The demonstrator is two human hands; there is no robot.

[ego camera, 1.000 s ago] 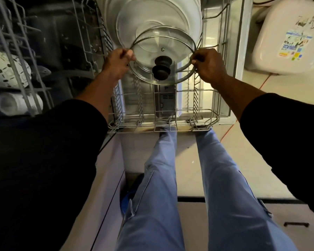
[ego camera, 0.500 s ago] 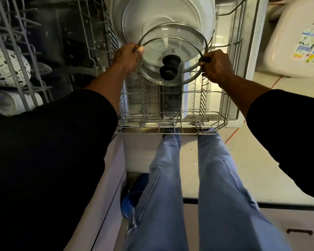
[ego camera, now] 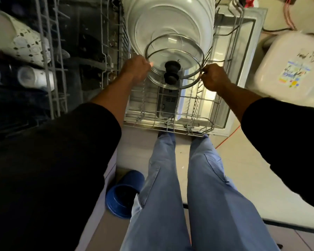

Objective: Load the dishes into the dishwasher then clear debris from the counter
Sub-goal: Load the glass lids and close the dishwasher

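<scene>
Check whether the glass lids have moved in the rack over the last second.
No. The lids stay in front of the plates, with their lower rim just above the grey dispenser; only the camera shifted.

Black long sleeves, light-blue jeans

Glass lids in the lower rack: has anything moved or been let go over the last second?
Little has changed. Both hands keep their grip: the left hand on the left rims and the right hand on the right rims of the two glass lids. Nothing was let go. The lids stay on edge in front of the white plates in the lower rack. Only the camera view shifted.
</scene>
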